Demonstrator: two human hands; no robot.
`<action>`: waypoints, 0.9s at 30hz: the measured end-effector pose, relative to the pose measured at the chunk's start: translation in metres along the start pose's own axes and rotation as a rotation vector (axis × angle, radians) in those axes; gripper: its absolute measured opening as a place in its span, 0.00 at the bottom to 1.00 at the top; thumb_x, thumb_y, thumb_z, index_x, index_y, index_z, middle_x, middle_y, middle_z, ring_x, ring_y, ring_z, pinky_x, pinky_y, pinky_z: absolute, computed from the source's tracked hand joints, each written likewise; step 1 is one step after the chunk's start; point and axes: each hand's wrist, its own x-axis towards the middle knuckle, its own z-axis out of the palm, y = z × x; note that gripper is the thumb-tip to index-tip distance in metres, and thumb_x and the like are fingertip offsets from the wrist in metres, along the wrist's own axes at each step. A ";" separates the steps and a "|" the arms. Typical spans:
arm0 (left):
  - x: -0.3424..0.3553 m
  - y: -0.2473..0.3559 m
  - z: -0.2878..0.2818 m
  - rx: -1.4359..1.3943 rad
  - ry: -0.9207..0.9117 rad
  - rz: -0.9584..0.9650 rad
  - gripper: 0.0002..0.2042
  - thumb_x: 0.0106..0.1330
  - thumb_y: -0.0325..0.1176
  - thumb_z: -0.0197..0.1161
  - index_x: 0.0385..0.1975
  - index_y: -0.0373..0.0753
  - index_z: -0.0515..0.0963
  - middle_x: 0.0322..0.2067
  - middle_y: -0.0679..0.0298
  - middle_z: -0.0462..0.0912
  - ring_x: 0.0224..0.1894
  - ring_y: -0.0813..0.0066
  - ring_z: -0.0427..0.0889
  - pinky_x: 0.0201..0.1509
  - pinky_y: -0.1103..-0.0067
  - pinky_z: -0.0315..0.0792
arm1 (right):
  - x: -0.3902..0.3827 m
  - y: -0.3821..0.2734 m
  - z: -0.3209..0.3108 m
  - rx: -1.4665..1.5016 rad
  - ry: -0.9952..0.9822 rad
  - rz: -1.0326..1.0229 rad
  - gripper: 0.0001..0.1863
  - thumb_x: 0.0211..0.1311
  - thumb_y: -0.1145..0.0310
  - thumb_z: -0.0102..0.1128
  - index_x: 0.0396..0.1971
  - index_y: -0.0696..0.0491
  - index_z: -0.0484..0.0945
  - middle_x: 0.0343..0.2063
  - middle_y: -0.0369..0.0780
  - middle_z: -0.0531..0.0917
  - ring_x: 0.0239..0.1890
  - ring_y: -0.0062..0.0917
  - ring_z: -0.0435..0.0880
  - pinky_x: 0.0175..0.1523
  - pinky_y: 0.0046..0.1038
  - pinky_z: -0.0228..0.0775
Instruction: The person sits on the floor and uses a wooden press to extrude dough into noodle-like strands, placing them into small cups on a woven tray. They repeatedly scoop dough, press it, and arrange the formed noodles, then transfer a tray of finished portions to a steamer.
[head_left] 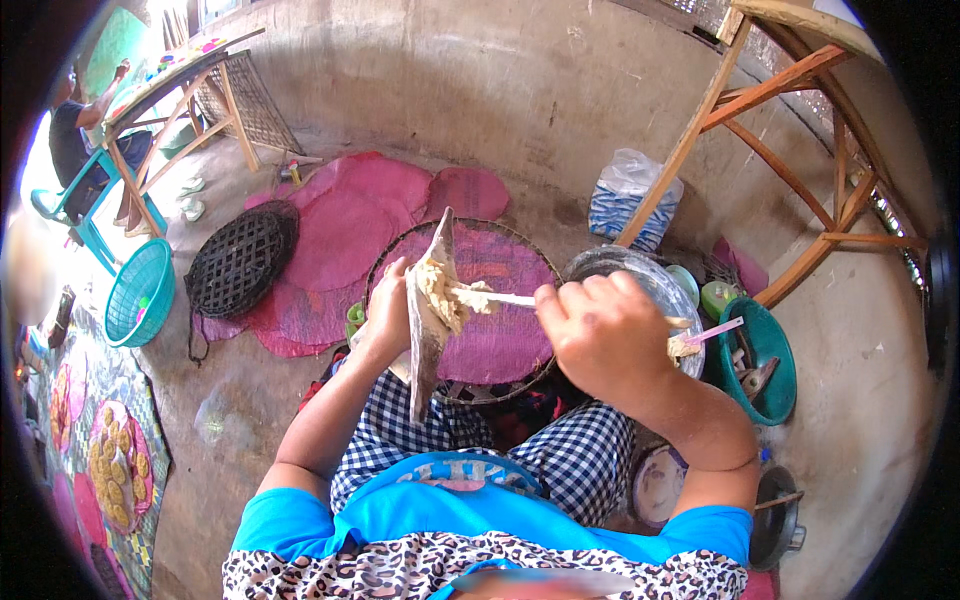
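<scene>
Tilted, flat grey board (428, 350) is grasped by the fingers of the left hand (383, 315); thin white stick (515, 299) is clenched in the right hand (608, 325); pale, lumpy paste (438, 292) sits on the board, touching the stick; work appears under way, this paste remaining; completed portion cannot be determined; round pink sheet (500, 345) lies below; round grey basin (668, 288) stands near the right hand, deep teal basin (785, 372) beyond; no obstruction to the stick is visible.

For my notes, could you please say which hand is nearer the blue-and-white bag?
Right: the right hand is in front of the bag; the left hand is farther left.
</scene>
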 end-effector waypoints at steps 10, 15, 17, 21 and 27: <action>0.019 -0.034 -0.008 -0.512 -0.021 -0.353 0.16 0.61 0.33 0.48 0.48 0.33 0.68 0.38 0.53 0.77 0.38 0.66 0.80 0.42 0.74 0.76 | 0.006 0.025 -0.013 0.002 0.085 0.111 0.08 0.48 0.67 0.56 0.28 0.52 0.78 0.17 0.32 0.74 0.24 0.22 0.75 0.31 0.26 0.62; 0.009 -0.011 -0.009 -0.033 -0.106 -0.058 0.16 0.54 0.29 0.54 0.44 0.31 0.71 0.37 0.54 0.77 0.39 0.66 0.79 0.42 0.74 0.73 | 0.001 0.009 -0.010 -0.052 0.009 -0.024 0.11 0.48 0.68 0.54 0.31 0.54 0.79 0.18 0.32 0.75 0.25 0.21 0.75 0.32 0.24 0.62; 0.002 -0.002 -0.009 0.079 -0.091 -0.007 0.18 0.47 0.25 0.61 0.41 0.30 0.74 0.35 0.53 0.76 0.39 0.64 0.78 0.42 0.74 0.71 | 0.004 0.000 -0.007 -0.043 -0.019 -0.072 0.09 0.48 0.68 0.55 0.30 0.54 0.79 0.18 0.34 0.75 0.23 0.22 0.75 0.32 0.24 0.63; 0.006 0.003 -0.007 -0.646 0.038 -0.387 0.14 0.61 0.32 0.49 0.43 0.31 0.71 0.36 0.54 0.77 0.38 0.66 0.78 0.42 0.74 0.72 | 0.005 0.004 -0.006 -0.007 0.019 -0.047 0.09 0.48 0.67 0.57 0.30 0.52 0.79 0.17 0.33 0.74 0.23 0.22 0.76 0.30 0.26 0.63; 0.033 0.010 -0.030 -1.114 0.010 -0.392 0.13 0.62 0.30 0.53 0.43 0.30 0.71 0.34 0.61 0.77 0.30 0.78 0.77 0.31 0.85 0.74 | -0.024 0.003 0.029 0.230 0.119 0.520 0.14 0.49 0.65 0.61 0.37 0.51 0.78 0.17 0.35 0.75 0.21 0.28 0.76 0.30 0.31 0.63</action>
